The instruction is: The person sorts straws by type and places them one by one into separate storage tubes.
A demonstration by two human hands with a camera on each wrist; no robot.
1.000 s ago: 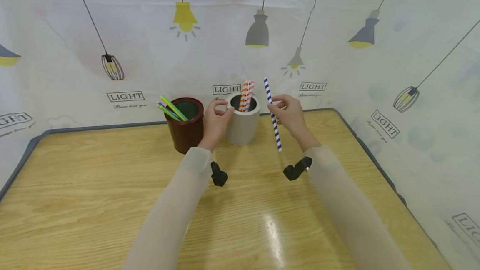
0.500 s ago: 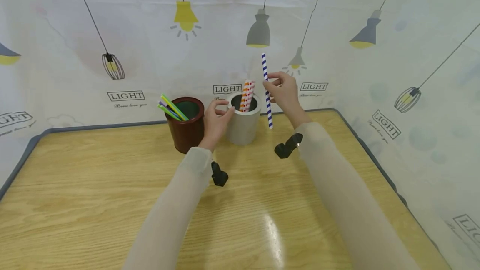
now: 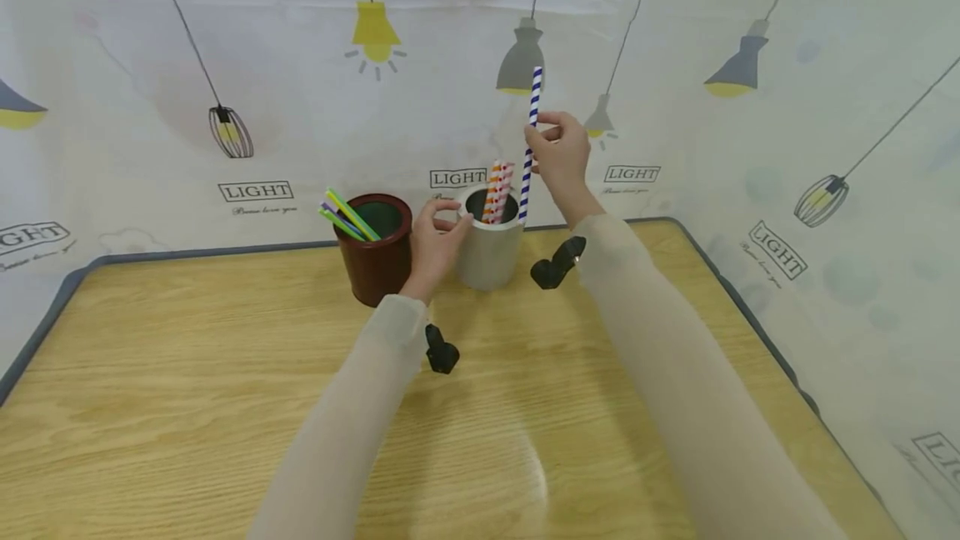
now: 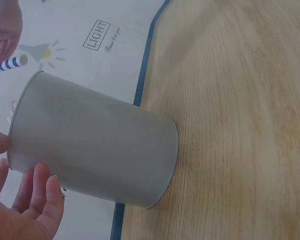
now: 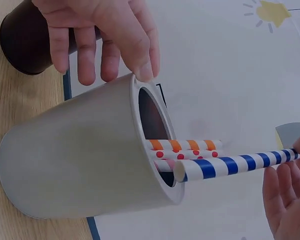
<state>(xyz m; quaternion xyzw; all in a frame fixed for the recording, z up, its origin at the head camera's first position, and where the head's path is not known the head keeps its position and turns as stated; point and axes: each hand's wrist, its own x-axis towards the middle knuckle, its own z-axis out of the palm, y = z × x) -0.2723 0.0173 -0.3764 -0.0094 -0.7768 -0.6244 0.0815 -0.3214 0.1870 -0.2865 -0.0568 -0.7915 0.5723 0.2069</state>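
A blue-and-white striped paper straw (image 3: 525, 190) is pinched upright between the thumb and fingers of my right hand (image 3: 562, 152). Its lower end is at the right side of the rim of a light grey cylindrical pot (image 3: 489, 261); in the right wrist view that end overlaps the mouth. Inside the pot lean several patterned straws (image 5: 182, 146), orange-striped, red-dotted and pink. My left hand (image 3: 435, 244) holds the pot by the left of its rim, thumb at the edge and fingers along the wall, as the left wrist view also shows.
Left of the grey pot stands a dark red cylindrical pot (image 3: 375, 273) holding several green, yellow and purple sticks (image 3: 347, 215). Both stand near the back edge of a wooden table (image 3: 187, 373). A lamp-printed sheet (image 3: 300, 65) rises behind.
My right hand has risen and moved left with the blue striped straw, bringing its lower end from beside the grey pot up to the rim. The left hand has stayed on the pot.
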